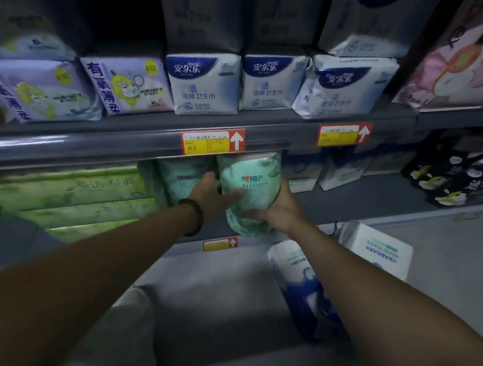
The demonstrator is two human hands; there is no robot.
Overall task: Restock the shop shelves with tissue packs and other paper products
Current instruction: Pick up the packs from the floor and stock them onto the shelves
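Two hands are on one teal kitchen-roll pack [248, 188], straight below the red-and-yellow price tag [213, 141] on the shelf rail [99, 147]. The left hand [209, 198] has its grip round the pack's left side, thumb laid across the printed front. The right hand [280, 211] cups the lower right corner from beneath, so both grips are full of that pack. It stands with its long axis upright, top tipped a little back under the tag, label facing out toward the aisle. Its foot looks to hang at the front lip of the lower shelf [357, 198], so I'd say it is not yet seated. A matching teal pack [180, 180] already stands just left of it, below the tag. Down and right of the tag, a blue-and-white pack [305, 292] and a white pack [377, 250] lie on the floor [438, 244], seemingly waiting their turn.
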